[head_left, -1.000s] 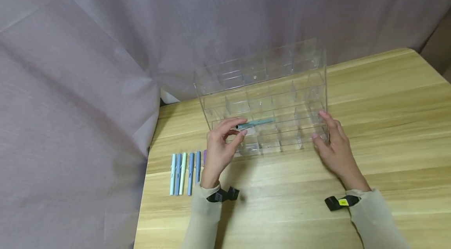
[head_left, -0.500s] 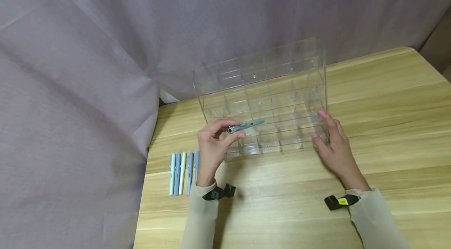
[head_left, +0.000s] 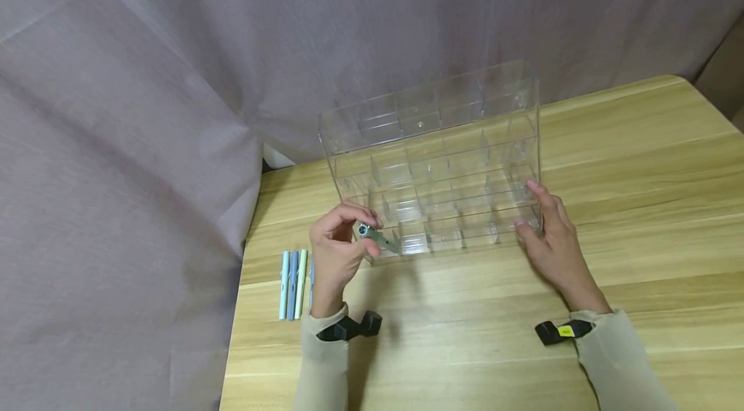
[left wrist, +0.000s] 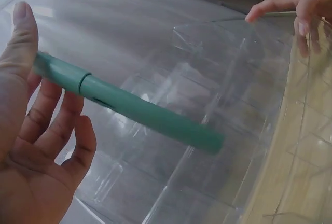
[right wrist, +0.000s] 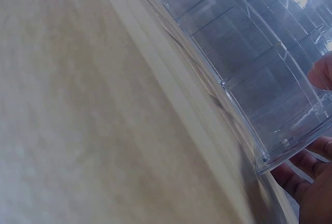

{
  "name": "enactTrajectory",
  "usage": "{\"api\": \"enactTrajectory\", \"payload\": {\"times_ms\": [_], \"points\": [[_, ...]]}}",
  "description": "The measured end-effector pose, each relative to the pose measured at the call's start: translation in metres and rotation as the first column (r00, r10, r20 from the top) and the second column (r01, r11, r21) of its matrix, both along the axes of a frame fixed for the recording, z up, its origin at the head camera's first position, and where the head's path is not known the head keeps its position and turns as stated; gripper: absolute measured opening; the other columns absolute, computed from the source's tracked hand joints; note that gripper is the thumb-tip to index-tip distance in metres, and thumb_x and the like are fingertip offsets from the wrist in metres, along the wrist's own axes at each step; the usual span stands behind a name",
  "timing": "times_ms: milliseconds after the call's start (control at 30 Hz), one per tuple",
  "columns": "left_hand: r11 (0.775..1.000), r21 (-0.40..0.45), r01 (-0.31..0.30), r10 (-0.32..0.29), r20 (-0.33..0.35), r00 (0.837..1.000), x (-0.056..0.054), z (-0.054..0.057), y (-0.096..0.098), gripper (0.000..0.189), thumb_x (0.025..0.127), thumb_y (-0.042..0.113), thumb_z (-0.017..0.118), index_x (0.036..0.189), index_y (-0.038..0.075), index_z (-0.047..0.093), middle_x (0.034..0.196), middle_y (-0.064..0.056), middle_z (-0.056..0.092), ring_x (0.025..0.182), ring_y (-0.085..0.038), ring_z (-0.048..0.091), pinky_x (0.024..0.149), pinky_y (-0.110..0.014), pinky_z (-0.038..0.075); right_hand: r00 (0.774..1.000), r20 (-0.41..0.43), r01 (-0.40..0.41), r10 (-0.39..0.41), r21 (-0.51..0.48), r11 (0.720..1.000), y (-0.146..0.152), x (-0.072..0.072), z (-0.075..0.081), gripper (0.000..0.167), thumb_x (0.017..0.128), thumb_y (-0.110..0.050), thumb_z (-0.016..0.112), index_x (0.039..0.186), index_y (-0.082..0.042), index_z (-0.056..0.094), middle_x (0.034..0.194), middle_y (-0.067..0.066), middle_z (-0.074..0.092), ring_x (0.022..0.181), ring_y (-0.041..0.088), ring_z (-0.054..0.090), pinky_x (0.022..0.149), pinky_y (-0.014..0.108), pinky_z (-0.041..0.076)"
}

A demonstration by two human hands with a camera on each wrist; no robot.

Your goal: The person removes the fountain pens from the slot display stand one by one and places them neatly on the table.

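My left hand (head_left: 336, 252) pinches a green pen (head_left: 380, 240) between thumb and fingers, in front of the lower left compartments of a clear plastic organizer (head_left: 465, 162). In the left wrist view the pen (left wrist: 150, 114) slants across the organizer's dividers, its capped body pointing away from the palm. My right hand (head_left: 555, 249) grips the organizer's lower right side. The right wrist view shows the thumb (right wrist: 322, 73) at the front and the other fingers around the outside of the wall.
Left of my left hand, a pale blue pen (head_left: 284, 285), a blue pen (head_left: 293, 285) and a light green pen (head_left: 301, 285) lie in a row on the wooden table (head_left: 465, 346). Another blue pen (head_left: 312, 282) is partly hidden by that hand. A grey curtain (head_left: 407, 17) hangs behind.
My left hand has moved left and toward me with the green pen, whose far end has swung from pointing right to pointing down toward me. The right hand stays on the organizer.
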State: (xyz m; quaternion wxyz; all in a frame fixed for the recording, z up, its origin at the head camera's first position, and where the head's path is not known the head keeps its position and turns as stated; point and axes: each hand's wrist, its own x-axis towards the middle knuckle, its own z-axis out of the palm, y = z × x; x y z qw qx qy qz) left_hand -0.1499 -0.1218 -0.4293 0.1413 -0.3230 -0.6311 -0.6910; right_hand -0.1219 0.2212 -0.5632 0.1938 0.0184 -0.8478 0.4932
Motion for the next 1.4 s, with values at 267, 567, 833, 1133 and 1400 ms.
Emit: {"api": "enactTrajectory", "payload": {"times_ms": [267, 567, 833, 1133, 1400], "points": [[0.987, -0.125, -0.104, 0.106, 0.009, 0.994, 0.006, -0.006, -0.021, 0.069, 0.076, 0.054, 0.085, 0.090, -0.011, 0.070, 0.085, -0.003, 0.072, 0.084, -0.003, 0.064, 0.082, -0.019, 0.059, 1.000, 0.007, 0.000, 0.000, -0.002, 1.000, 0.000, -0.001, 0.001, 0.075, 0.099, -0.008, 0.063, 0.167, -0.023, 0.034, 0.143, 0.034, 0.050, 0.122, 0.057, 0.053, 0.096, 0.084, 0.039], [0.969, -0.133, -0.208, 0.207, -0.021, 0.978, 0.008, -0.013, -0.058, 0.063, 0.077, 0.050, 0.086, 0.089, -0.010, 0.070, 0.088, 0.015, 0.072, 0.077, -0.002, 0.061, 0.072, -0.015, 0.053, 1.000, 0.013, -0.001, 0.001, -0.006, 1.000, 0.000, 0.001, 0.000, 0.075, 0.099, -0.007, 0.063, 0.166, -0.022, 0.034, 0.142, 0.034, 0.049, 0.119, 0.056, 0.053, 0.095, 0.081, 0.039], [0.943, -0.129, -0.307, 0.313, 0.031, 0.949, 0.008, -0.020, -0.086, 0.070, 0.073, 0.052, 0.088, 0.089, -0.014, 0.068, 0.086, 0.016, 0.073, 0.073, -0.001, 0.059, 0.067, -0.015, 0.048, 1.000, 0.010, -0.006, 0.007, -0.001, 1.000, 0.000, 0.000, 0.000, 0.076, 0.099, -0.007, 0.063, 0.167, -0.022, 0.033, 0.143, 0.034, 0.049, 0.122, 0.057, 0.053, 0.095, 0.084, 0.039], [0.884, -0.170, -0.436, 0.459, 0.132, 0.879, 0.003, -0.039, -0.116, 0.070, 0.071, 0.047, 0.090, 0.093, -0.016, 0.068, 0.084, 0.016, 0.072, 0.069, 0.000, 0.057, 0.062, -0.012, 0.047, 1.000, 0.004, -0.014, 0.014, -0.007, 1.000, -0.002, -0.002, -0.002, 0.076, 0.099, -0.006, 0.063, 0.167, -0.021, 0.033, 0.142, 0.034, 0.050, 0.122, 0.056, 0.053, 0.096, 0.083, 0.039], [0.761, -0.264, -0.593, 0.648, 0.260, 0.716, 0.000, -0.064, -0.135, 0.026, 0.083, -0.003, 0.089, 0.097, -0.015, 0.071, 0.075, 0.014, 0.064, 0.064, 0.000, 0.053, 0.058, -0.012, 0.045, 1.000, 0.014, -0.005, 0.006, -0.006, 1.000, 0.002, 0.001, 0.001, 0.075, 0.099, -0.007, 0.063, 0.166, -0.021, 0.033, 0.144, 0.034, 0.049, 0.122, 0.059, 0.052, 0.094, 0.085, 0.038]]}}
